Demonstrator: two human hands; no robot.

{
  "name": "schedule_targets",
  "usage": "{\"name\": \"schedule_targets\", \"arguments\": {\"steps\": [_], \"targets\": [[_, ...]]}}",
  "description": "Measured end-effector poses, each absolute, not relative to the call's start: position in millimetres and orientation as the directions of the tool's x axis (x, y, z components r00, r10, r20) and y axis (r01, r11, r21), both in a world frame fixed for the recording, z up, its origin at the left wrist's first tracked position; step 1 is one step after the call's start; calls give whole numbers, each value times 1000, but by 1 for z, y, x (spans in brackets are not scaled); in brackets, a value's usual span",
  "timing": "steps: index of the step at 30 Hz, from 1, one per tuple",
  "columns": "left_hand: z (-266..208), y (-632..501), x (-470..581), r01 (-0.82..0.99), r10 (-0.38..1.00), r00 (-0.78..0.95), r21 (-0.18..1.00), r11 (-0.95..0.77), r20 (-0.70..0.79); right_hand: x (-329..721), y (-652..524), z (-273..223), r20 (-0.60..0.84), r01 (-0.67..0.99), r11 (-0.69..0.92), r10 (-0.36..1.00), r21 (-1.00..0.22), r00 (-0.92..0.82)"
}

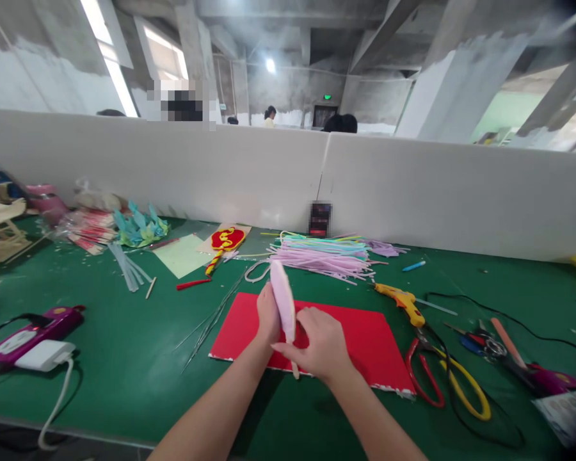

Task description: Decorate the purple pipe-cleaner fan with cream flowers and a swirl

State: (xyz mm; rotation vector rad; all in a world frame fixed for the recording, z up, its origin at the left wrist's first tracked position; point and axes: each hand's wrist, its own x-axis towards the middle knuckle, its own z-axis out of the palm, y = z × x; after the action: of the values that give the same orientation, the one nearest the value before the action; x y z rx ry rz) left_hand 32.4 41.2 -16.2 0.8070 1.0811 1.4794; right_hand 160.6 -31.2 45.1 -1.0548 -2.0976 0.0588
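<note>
A lilac fan (282,298) on a flat wooden stick is held up nearly edge-on above a red board (360,336). My left hand (267,314) grips it from the left side, its fingers partly hidden behind the fan's face. My right hand (321,339) is at its lower right edge, with curled fingers against the rim and the thumb reaching across by the stick. Below the thumb, the stick's end (296,370) pokes out. Behind the fan lies a pile of lilac and mint pipe cleaners (321,256).
Right of the board lie a yellow glue gun (403,302) with its cord and red-and-yellow-handled pliers (427,371). Thin wires (211,323) lie to the left. Farther back are a red and yellow fan (228,240) and a teal paper-like bunch (139,225). A purple power strip (43,330) holds a white charger.
</note>
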Motion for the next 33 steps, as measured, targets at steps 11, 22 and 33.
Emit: {"name": "schedule_targets", "arguments": {"steps": [11,22,33], "targets": [[8,43,41,-42,963,-239,990,-138,124,203,14,-3,159,151,141,980,-978,119],[0,39,38,458,999,-14,888,-30,40,222,27,-14,186,237,120,942,-964,280],[3,32,33,786,999,-50,617,39,0,220,27,-21,262,463,165,953,-871,153]]}}
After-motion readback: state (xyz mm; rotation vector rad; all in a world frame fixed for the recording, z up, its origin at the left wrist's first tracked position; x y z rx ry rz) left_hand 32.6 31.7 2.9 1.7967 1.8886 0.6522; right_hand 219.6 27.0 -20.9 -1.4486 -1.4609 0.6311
